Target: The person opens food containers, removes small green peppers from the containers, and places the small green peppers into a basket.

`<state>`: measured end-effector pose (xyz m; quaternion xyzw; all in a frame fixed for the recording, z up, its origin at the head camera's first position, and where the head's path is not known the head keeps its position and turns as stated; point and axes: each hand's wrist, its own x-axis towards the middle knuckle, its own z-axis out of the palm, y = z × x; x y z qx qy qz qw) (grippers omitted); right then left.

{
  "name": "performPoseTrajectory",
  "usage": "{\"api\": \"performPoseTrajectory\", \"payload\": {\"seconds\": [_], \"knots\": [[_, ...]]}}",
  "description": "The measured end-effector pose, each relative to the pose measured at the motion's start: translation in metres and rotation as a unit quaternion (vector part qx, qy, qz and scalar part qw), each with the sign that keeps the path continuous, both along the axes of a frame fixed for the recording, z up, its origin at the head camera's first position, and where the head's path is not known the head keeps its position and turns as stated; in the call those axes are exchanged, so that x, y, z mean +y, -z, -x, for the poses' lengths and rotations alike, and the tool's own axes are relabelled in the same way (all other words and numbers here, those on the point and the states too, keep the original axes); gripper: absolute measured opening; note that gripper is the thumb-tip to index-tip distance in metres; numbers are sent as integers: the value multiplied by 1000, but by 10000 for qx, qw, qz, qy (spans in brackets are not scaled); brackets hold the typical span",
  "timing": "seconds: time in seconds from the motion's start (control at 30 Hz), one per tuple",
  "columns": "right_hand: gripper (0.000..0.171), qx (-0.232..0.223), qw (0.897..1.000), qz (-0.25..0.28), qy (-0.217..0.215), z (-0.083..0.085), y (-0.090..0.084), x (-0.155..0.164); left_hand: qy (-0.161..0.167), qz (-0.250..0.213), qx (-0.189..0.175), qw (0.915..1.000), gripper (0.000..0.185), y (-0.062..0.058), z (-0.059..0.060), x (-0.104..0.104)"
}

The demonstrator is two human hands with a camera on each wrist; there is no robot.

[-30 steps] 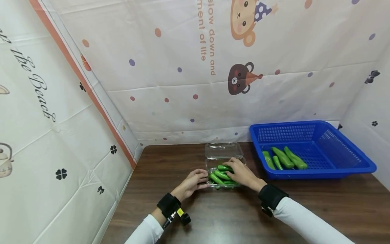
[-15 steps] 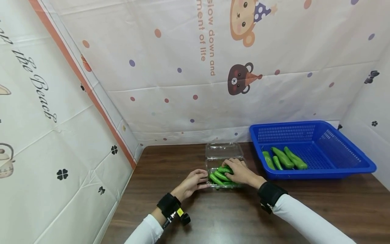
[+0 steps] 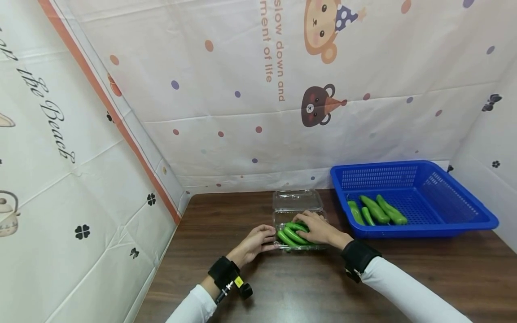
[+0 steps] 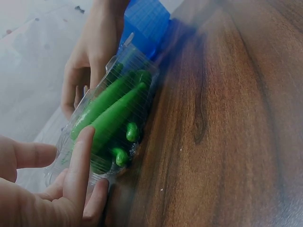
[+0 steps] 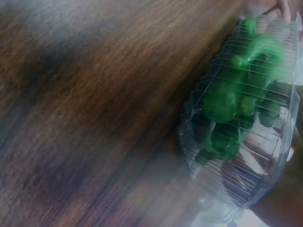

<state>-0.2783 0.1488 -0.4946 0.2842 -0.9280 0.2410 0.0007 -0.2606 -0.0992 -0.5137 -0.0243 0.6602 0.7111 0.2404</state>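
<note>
A: Location of the clear ribbed plastic clamshell box (image 3: 298, 224) of green peppers (image 3: 291, 234)?

B: On the dark wooden table (image 3: 424, 269), left of the blue slotted plastic basket (image 3: 464, 211).

A: Hand status?

B: Left hand (image 3: 255, 242) grips the box's left end. Right hand (image 3: 319, 228) rests flat on the peppers, fingers extended.

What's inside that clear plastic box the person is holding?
The clear plastic clamshell box holds several shiny green peppers lying side by side. The right hand rests over some of them, so an exact count stays hidden.
</note>
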Motion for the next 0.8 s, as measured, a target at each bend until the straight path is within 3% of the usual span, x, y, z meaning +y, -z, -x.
{"api": "performPoseTrajectory", "payload": {"seconds": [0.47, 0.8], "knots": [[24, 344, 9975, 353, -498, 5, 4, 5, -58, -53, 24, 10000, 20, 0, 0, 2], [30, 411, 9974, 500, -315, 4, 3, 3, -91, -104, 14, 9999, 18, 0, 1, 2]]}}
